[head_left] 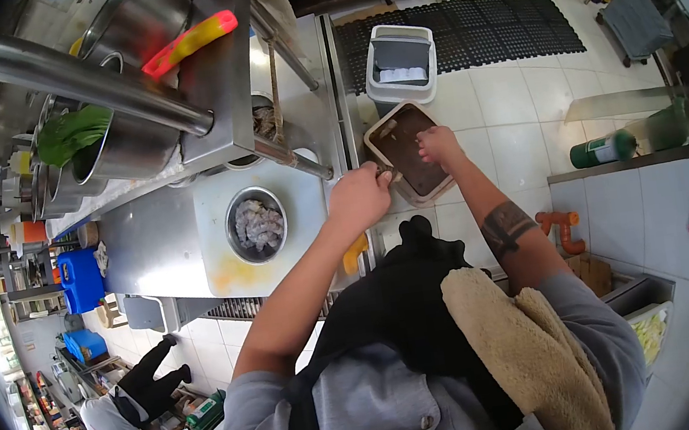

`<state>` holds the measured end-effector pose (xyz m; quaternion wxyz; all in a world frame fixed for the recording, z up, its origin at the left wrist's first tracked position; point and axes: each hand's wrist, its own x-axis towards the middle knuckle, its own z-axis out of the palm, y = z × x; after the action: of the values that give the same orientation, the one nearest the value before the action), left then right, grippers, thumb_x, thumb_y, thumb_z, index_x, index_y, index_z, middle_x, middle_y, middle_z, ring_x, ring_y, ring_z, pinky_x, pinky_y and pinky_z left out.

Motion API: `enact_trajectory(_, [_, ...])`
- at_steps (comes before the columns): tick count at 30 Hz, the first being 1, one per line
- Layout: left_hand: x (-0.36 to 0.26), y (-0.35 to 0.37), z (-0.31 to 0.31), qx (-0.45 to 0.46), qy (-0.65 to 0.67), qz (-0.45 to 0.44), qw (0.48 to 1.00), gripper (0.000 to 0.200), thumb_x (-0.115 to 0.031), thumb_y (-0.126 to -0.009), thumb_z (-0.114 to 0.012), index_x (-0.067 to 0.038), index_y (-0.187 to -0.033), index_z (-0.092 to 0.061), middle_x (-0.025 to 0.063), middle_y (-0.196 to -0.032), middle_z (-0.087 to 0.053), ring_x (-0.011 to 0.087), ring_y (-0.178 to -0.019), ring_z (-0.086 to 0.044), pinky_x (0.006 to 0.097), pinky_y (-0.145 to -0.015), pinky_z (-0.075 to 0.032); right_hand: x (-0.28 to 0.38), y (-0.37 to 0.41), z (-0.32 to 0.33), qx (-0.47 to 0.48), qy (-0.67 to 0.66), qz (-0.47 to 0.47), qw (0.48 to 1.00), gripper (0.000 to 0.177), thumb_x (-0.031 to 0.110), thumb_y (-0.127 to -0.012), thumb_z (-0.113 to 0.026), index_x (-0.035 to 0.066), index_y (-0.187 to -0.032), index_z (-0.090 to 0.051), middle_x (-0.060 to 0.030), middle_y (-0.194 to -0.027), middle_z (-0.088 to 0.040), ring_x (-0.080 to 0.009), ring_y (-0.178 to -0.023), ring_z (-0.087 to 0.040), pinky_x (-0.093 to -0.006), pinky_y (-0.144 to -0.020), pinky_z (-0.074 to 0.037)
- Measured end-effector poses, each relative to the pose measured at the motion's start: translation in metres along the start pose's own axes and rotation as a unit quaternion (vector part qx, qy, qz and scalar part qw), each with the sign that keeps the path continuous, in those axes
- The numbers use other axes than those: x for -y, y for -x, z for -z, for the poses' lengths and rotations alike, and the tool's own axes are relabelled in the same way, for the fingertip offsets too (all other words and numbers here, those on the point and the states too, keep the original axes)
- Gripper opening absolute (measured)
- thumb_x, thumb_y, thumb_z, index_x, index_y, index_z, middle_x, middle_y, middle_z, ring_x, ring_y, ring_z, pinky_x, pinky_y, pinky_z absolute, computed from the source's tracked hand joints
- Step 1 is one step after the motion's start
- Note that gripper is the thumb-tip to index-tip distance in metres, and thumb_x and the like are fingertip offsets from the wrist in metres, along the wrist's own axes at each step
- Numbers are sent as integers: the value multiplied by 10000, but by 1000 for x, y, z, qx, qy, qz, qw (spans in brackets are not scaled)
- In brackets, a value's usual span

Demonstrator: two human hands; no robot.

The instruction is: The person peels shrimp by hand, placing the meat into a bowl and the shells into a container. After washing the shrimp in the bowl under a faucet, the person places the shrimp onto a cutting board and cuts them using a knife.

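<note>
My left hand (pixel 360 198) is closed at the near left edge of a rectangular bin (pixel 380 149) with a brown inside. Something small and dark shows at its fingertips, too small to name. Over the bin's opening hangs my right hand (pixel 437 145), its fingers curled together; what they hold, if anything, is hidden. Small pale scraps lie in the bin. To the left, a steel bowl (pixel 231 232) of greyish peeled shrimp (pixel 259 224) rests on a white cutting board (pixel 213 198) with yellow-orange stains.
A white-rimmed bin (pixel 431 93) stands behind the brown one, near a black rubber mat (pixel 494 29). Above the counter runs a steel shelf (pixel 218 93) with pots and a red-yellow handle (pixel 190 43). Another person (pixel 120 414) is at the lower left.
</note>
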<state>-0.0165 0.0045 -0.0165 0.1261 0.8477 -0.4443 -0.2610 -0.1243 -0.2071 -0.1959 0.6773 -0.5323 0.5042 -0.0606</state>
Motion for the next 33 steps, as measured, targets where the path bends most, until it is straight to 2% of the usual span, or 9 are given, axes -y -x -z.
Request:
enact_trajectory(4, [30,-9,-4,-34,139,-20,989,338,-327,-1044,-569,5,-1001,-617,198,-896,-723,369,-797,-722,494,-740,-566,50,96,-11,172,-126,73,974,282,167,-1005,-658,32,-1252,-657,-56,-956,-708,-121,-748,-664,-263,-665,-573])
enact_trajectory(6, [32,-12,3,114,555,81,820,377,-372,-1091,-527,-23,-958,-580,91,-758,-630,234,-591,-615,421,-609,-530,69,135,-20,210,-98,144,962,307,123,-985,-674,40,-1280,-658,-34,-925,-701,-92,-714,-638,-248,-619,-539])
enact_trajectory(7, [22,-8,11,135,591,99,789,393,-390,-1124,-470,-51,-950,-565,4,-695,-490,129,-510,-441,350,-523,-450,73,145,-23,245,-70,215,943,345,79,-965,-689,48,-1307,-658,-12,-893,-695,-63,-681,-613,-234,-573,-505])
enact_trajectory(11, [8,-2,26,218,607,129,753,430,-441,-1122,-456,-62,-951,-564,-9,-672,-435,117,-504,-364,327,-502,-398,87,156,-25,190,14,276,942,357,28,-907,-703,46,-1263,-688,47,-739,-635,-2,-588,-498,-205,-508,-348])
enact_trajectory(17, [10,-4,23,275,622,149,718,447,-463,-1118,-456,-64,-963,-583,-29,-628,-418,95,-478,-360,313,-482,-386,73,159,-34,165,-31,214,962,197,65,-930,-662,35,-1122,-698,28,-744,-636,-13,-595,-511,-204,-503,-365])
enact_trajectory(24, [-4,8,-16,101,526,78,841,460,-452,-1121,-444,-46,-952,-580,7,-622,-467,159,-476,-407,370,-503,-440,54,148,-53,85,-158,221,959,114,120,-990,-608,41,-1009,-687,0,-777,-651,-31,-610,-546,-199,-502,-385])
enact_trajectory(26, [7,1,-34,-126,270,-142,944,404,-385,-1109,-477,-17,-962,-558,151,-669,-600,318,-522,-566,470,-551,-503,53,141,-53,111,-224,172,953,130,144,-1001,-617,37,-994,-692,-8,-790,-657,-38,-602,-550,-201,-495,-386])
enact_trajectory(29, [2,9,-10,-99,19,-123,987,321,-312,-1087,-506,-6,-1000,-545,272,-797,-669,449,-709,-673,544,-638,-525,56,140,-48,131,-223,130,957,141,154,-1004,-634,30,-992,-699,-10,-785,-659,-54,-576,-547,-205,-482,-390])
enact_trajectory(33, [5,9,-1,-92,-13,-102,990,299,-300,-1077,-511,-5,-1034,-531,282,-853,-702,467,-795,-700,562,-704,-540,40,109,-50,129,-278,68,949,135,135,-1008,-627,30,-993,-710,-17,-776,-656,-81,-540,-534,-229,-462,-402])
